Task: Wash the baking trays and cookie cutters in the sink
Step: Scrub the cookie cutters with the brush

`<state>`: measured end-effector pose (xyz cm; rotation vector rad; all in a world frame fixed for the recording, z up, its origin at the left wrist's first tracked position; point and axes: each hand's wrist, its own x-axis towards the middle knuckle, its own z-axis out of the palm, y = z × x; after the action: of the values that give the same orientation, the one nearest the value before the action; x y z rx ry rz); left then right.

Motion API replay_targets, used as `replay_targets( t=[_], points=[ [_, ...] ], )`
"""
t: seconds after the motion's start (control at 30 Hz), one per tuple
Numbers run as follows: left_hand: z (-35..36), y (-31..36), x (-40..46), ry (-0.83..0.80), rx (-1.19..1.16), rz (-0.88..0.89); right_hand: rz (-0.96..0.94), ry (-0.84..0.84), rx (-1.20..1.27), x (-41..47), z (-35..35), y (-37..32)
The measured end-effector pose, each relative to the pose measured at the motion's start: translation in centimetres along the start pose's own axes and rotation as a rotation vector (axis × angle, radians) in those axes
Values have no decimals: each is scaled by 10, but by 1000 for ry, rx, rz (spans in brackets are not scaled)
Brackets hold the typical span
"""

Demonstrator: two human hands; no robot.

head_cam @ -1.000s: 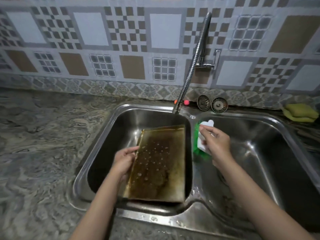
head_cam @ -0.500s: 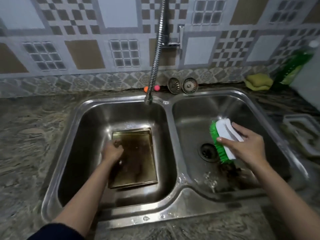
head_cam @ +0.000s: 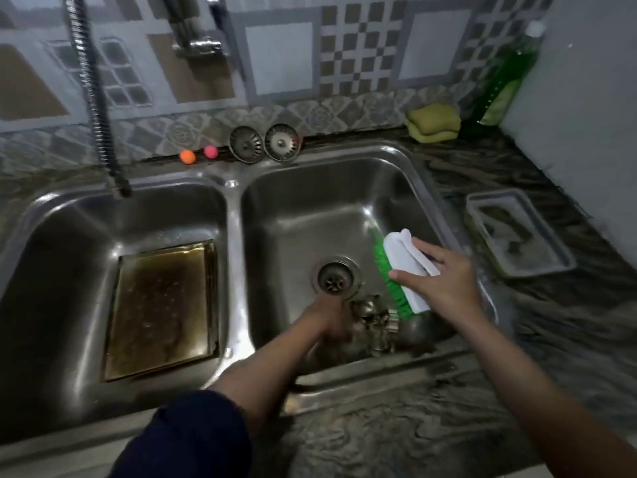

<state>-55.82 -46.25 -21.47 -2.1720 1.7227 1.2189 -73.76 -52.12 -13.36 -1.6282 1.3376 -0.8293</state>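
Observation:
A stained brown baking tray [head_cam: 160, 307] lies flat on the bottom of the left sink basin [head_cam: 69, 243]. My left hand [head_cam: 327, 320] reaches down into the right basin [head_cam: 303, 208], blurred, just left of a pile of metal cookie cutters [head_cam: 374, 322] near the front wall; its fingers are not clear. My right hand [head_cam: 444, 279] holds a white scrub brush with green bristles [head_cam: 401, 274] above the right side of that basin, thumb and fingers around its body.
A flexible tap hose [head_cam: 93, 98] hangs over the left basin. Two drain strainers [head_cam: 263, 143] and two small balls [head_cam: 198, 154] sit behind the sink. A sponge [head_cam: 433, 123], a green soap bottle [head_cam: 506, 77] and a white plastic tray [head_cam: 518, 232] stand on the right counter.
My left hand let go of the baking tray, which now lies flat, and moved across into the right basin by the cookie cutters. My right hand carried the brush to the right.

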Motion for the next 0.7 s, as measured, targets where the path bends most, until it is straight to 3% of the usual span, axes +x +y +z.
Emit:
replay_targets(
  t=[0.1,0.2,0.3,0.47,0.57,0.7],
  points=[
    [18,1,21,-110,192,-106,-15,-24,20,6,-21,10],
    [26,-1,30,-50,296,-148,-30,-16,33,10,-42,15],
    [28,-4,35,20,214,-168,-62,10,26,20,-66,14],
    [7,-3,31,215,-163,-139,-152,143,-1,57,-127,2],
    [-11,12,15,351,-614,-109,-138,158,-96,83,-160,5],
    [-31,35,-6,365,-1112,-33,-77,117,-233,101,-167,26]
  ],
)
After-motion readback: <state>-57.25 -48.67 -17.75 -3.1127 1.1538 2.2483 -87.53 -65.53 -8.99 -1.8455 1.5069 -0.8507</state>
